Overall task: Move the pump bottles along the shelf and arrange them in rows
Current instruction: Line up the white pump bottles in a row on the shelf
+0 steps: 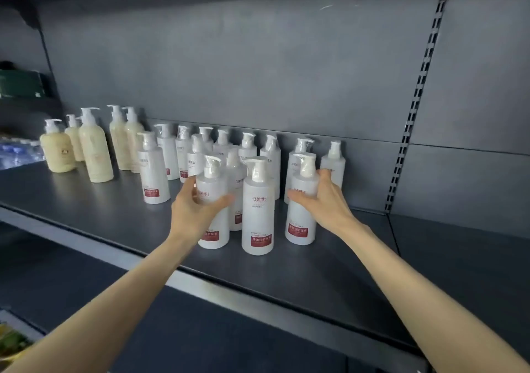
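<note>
On the dark grey shelf, near its front edge, three white pump bottles stand upright, long axes vertical, pump heads uppermost, each with a red label low on its body. The left hand grips the left bottle at mid-height; the right hand likewise grips the right bottle. The middle bottle stands free between them. Further white bottles stand behind, and cream bottles stand well to the left.

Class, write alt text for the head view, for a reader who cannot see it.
A person's left hand grips a white pump bottle and the right hand a second bottle, on a grey shelf. More white bottles stand behind; cream bottles stand farther left.
</note>
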`<state>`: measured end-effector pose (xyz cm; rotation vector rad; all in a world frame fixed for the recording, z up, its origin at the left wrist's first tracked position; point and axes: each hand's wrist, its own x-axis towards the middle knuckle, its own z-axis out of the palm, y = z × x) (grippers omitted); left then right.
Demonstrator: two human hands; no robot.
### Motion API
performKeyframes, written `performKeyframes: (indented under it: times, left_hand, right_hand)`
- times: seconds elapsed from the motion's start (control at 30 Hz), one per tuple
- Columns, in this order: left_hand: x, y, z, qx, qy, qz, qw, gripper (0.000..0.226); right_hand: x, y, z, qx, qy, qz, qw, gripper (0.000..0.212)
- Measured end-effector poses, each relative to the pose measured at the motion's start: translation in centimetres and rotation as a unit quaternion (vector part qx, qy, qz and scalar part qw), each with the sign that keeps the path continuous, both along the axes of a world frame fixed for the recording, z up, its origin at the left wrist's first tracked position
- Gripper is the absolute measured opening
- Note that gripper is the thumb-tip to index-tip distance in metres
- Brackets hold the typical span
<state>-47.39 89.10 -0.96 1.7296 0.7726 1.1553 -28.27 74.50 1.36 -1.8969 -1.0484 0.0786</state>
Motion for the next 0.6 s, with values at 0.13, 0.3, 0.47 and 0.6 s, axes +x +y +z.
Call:
performKeyframes:
  times: [0.13,0.3,0.47,0.6]
  left_hand:
    - [-0.4,1.4,-0.2,-0.017,-0.01,-0.02,1.0,0.061]
    - [-0.9,1.7,-0.6,0.004,0.005,-0.024,1.0,0.06]
    - [-1.3,1.2,-0.8,0.0,0.026,-0.03,0.999,0.059]
    - [-2.4,0.4,-1.6,0.016,0.066,-0.02,0.997,0.048]
  right_hand:
    - [-0.9,0.1,-0.2,0.017,0.019,-0.017,1.0,0.056]
    - [-2.1,-0.1,-0.2,0.019,0.06,-0.015,0.998,0.064]
    - [-2.9,-0.3,0.1,-0.001,0.068,-0.018,0.998,0.068]
    - [-3.0,-1.1,0.6,-0.036,0.05,-0.029,0.998,0.074]
